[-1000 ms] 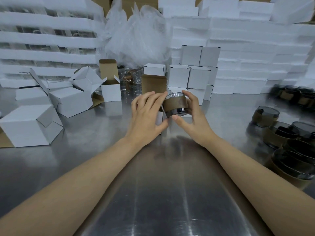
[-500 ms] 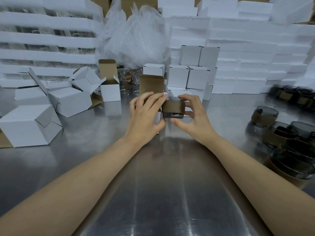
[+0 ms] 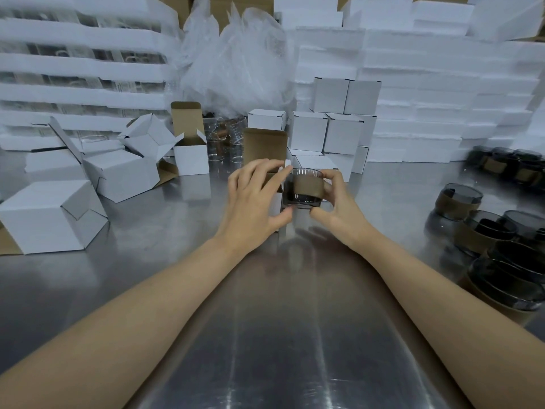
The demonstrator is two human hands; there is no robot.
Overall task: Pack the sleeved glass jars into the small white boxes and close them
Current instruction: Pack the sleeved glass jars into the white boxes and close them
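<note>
Head view. All positions are referenced to the open box (image 3: 277, 202): small, white, with its brown-lined lid flap (image 3: 265, 146) standing up at the far edge.

Left hand (image 3: 253, 202): draped over the open box, fingers (image 3: 262, 169) spread and bent across its top, thumb at its lower right corner. It holds the box down on the metal surface (image 3: 265, 335). Most of the box body is hidden under this hand.

Right hand (image 3: 339, 208): pinches the sleeved jar (image 3: 305, 187), thumb under the base and fingers curled over the far rim. The grip is closed, with nothing else in it.

Jar: immediately right of the open box, off the surface. It is upright with its mouth up. The brown sleeve sits round the middle, with clear glass showing above and below. I cannot tell whether the glass touches the box wall, because the left fingertips cover the junction.

Key relation: the box opening lies left of the jar, and the jar's axis is vertical. Judgement: the right hand carries the jar and the left hand only braces the box. The jar needs a short shift left and then down. The left fingers across the top probably have to move clear first.

Surroundings:
- Right of the open box, well apart: more sleeved jars (image 3: 460, 202).
- Behind it: stacked closed boxes (image 3: 333, 113).
- Left of it: empty boxes (image 3: 188, 152) with their flaps up.
- Further behind: foam slabs (image 3: 427, 93) and crumpled plastic wrap (image 3: 236, 63).
</note>
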